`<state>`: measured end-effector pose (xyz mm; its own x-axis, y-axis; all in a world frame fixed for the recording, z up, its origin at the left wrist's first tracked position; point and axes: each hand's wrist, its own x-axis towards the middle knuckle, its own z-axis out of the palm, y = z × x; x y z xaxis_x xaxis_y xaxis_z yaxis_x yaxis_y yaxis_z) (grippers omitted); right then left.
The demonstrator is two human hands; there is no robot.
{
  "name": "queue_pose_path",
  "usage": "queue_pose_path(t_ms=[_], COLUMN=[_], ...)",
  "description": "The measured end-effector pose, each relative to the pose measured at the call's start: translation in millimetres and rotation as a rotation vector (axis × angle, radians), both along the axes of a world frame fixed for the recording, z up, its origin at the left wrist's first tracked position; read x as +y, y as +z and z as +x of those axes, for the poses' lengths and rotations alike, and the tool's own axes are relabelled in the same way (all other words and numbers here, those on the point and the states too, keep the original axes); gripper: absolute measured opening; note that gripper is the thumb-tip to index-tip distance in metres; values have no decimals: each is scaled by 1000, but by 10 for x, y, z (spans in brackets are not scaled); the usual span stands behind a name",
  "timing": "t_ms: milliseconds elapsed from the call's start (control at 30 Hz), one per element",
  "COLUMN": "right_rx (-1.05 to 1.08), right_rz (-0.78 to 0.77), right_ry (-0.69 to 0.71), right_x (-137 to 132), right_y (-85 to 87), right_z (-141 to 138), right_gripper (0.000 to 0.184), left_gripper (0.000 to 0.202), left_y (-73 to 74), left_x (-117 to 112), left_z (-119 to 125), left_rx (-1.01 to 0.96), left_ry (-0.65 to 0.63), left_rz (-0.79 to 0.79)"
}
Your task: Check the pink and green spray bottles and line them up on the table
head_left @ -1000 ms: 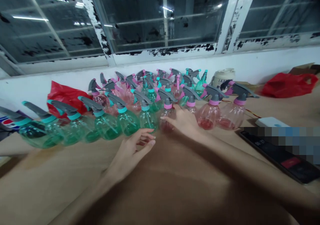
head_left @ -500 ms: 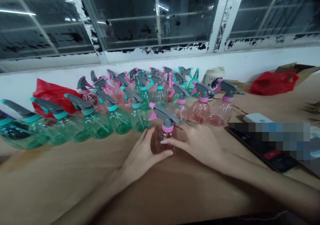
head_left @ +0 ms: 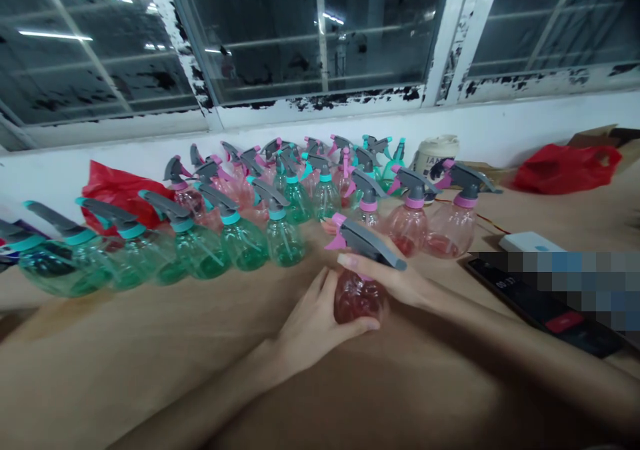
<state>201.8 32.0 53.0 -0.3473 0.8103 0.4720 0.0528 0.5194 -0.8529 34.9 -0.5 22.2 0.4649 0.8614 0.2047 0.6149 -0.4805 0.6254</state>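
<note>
A pink spray bottle with a grey trigger head stands on the brown table in front of me. My left hand cups its round body from the left, thumb across the base. My right hand wraps around the neck under the trigger head. Behind it, several green spray bottles and pink spray bottles stand in rows along the white wall.
A red plastic bag lies behind the green bottles on the left, another red bag at the far right. A white tub stands by the wall. A white box and a dark phone lie to the right.
The pink bottle has been drawn out of the row towards me and to the right. Both hands closed on it, the right moving up to its neck.
</note>
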Motion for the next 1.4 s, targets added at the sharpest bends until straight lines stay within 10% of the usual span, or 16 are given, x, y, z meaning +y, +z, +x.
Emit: queue_pose_path(t_ms=[567, 833, 1400], right_rx=[-55, -109, -85], right_rz=[104, 105, 48], right_ry=[-23, -89, -56], right_x=[182, 190, 220], right_y=[-6, 37, 13], right_z=[-36, -24, -59], right_gripper=[21, 16, 21], left_gripper=[100, 84, 69], left_y=[-189, -413, -417], left_x=[226, 251, 256], left_z=[-330, -380, -365], left_rx=[365, 391, 398], left_ry=[-101, -132, -124], left_rz=[87, 180, 201])
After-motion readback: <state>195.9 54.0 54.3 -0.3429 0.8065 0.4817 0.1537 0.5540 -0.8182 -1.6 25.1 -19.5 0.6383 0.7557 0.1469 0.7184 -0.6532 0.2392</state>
